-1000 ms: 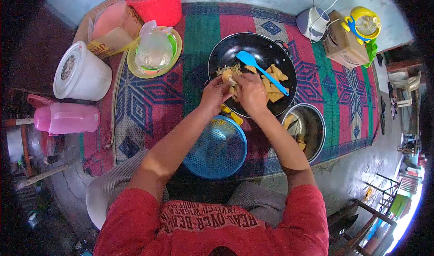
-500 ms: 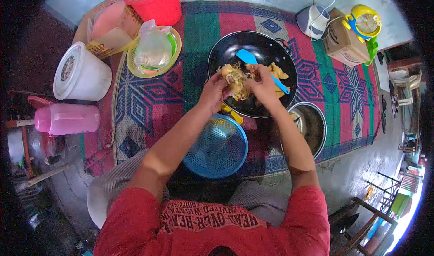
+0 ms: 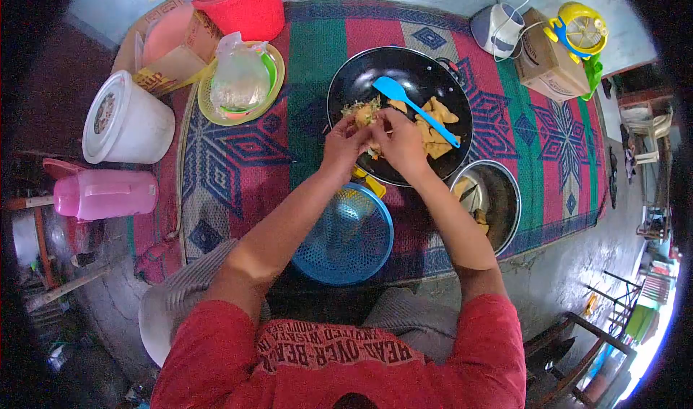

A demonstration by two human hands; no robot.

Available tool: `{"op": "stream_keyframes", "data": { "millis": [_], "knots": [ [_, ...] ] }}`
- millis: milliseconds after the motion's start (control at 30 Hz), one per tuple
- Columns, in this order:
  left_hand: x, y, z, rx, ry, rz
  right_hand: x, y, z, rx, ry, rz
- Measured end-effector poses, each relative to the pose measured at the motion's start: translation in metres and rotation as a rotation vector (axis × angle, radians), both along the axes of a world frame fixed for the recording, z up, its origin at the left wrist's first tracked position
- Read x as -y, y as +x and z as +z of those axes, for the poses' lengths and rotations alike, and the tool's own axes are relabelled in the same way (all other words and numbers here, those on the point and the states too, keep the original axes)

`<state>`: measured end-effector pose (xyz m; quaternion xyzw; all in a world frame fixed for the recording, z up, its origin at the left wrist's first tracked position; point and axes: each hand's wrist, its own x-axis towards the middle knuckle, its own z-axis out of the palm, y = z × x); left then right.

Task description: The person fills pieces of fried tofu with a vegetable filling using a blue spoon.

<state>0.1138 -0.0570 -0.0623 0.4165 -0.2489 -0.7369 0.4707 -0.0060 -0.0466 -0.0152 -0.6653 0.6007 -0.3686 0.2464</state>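
Above the near left part of a black wok [image 3: 361,77], my left hand [image 3: 346,142] and my right hand [image 3: 395,138] meet fingertip to fingertip around a light brown food piece [image 3: 367,114]. Both hands are closed on it. Shredded filling [image 3: 354,109] shows just beyond my left fingers, partly hidden by them. In the wok's right side lie several flat tan pieces [image 3: 437,124], with a blue spatula [image 3: 411,106] resting across them.
A blue basket [image 3: 343,239] sits nearer me and a metal pot [image 3: 509,207] to the right. A yellow tray with a plastic bag [image 3: 242,84], white bucket [image 3: 141,124] and pink jug [image 3: 108,192] stand left. A box [image 3: 552,66] is back right.
My hands have come closer together around the food piece. My right hand has moved left, uncovering more of the tan pieces and the spatula.
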Motion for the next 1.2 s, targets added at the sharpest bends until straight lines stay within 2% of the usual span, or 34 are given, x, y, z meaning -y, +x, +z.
{"op": "stream_keyframes", "data": {
  "millis": [100, 200, 267, 500, 567, 600, 633, 700, 800, 933, 1000, 1100, 1200],
  "knots": [
    [-0.002, 0.000, 0.007, 0.112, -0.018, -0.013, 0.005, -0.006, -0.006, -0.053, -0.055, -0.014],
    [0.001, 0.002, 0.007, 0.073, 0.028, -0.015, 0.002, -0.005, -0.001, -0.004, -0.072, 0.014],
    [0.006, 0.006, -0.002, -0.031, 0.040, -0.050, 0.000, -0.004, 0.002, -0.125, -0.175, 0.112],
    [0.001, 0.004, 0.013, -0.027, 0.065, -0.016, 0.006, -0.007, 0.000, -0.259, -0.192, 0.064],
    [0.001, 0.007, 0.021, -0.153, 0.061, -0.033, 0.010, -0.013, 0.007, -0.017, -0.108, 0.004],
    [0.001, 0.008, 0.020, -0.153, 0.061, -0.033, 0.015, -0.019, 0.002, 0.097, 0.037, -0.039],
    [0.002, 0.009, 0.020, -0.150, 0.047, -0.055, 0.015, -0.019, 0.000, 0.096, 0.036, -0.038],
    [0.002, 0.008, 0.021, -0.150, 0.029, -0.078, 0.015, -0.016, 0.004, 0.470, 0.195, -0.043],
    [-0.002, 0.005, 0.026, -0.071, 0.026, -0.134, 0.014, -0.016, 0.002, 0.395, 0.320, -0.013],
    [-0.005, 0.003, 0.026, -0.084, 0.021, -0.114, 0.010, -0.015, 0.004, 0.311, 0.296, -0.018],
    [-0.002, 0.005, 0.027, -0.106, 0.004, -0.114, 0.010, -0.014, 0.005, 0.509, 0.326, 0.021],
    [0.000, 0.008, 0.034, -0.142, -0.017, -0.087, 0.009, -0.022, 0.006, 0.572, 0.320, 0.140],
    [-0.003, 0.008, 0.039, -0.174, -0.001, -0.069, 0.006, -0.020, -0.001, 0.457, 0.231, 0.123]
  ]
}}
